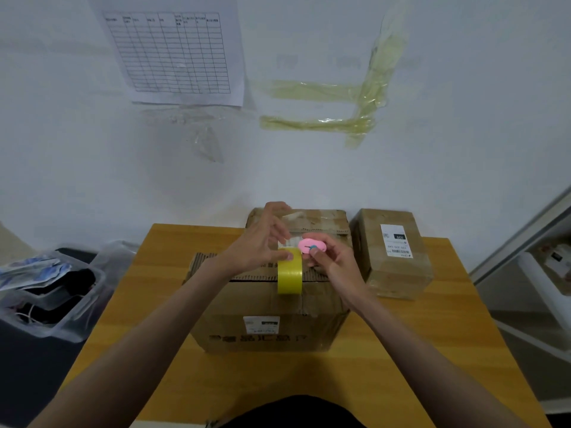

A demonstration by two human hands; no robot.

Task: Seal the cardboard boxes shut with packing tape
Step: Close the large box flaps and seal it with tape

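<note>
While the left hand [262, 239] hovered at frame centre, its thumb pressed on the rim of a yellow roll of packing tape [289, 271] and its other fingers spread loosely above; a clear strip seemed to run from the roll to those fingers, though blur left this uncertain. Right hand [332, 257], just beside the roll, pinched a small pink oval cutter with a blue button [312, 246]. Roll stood on edge atop a large brown cardboard box [272, 310], at the seam between its flaps. Smaller brown cardboard box with a white label [394, 254] sat right of it, close by. Both rested on a wooden table [401, 350]. Clear plastic bin [52, 298] at left edge. Printed grid sheet [173, 54] on wall, upper left; yellowish tape strips [324, 91] stuck to wall, upper centre.
</note>
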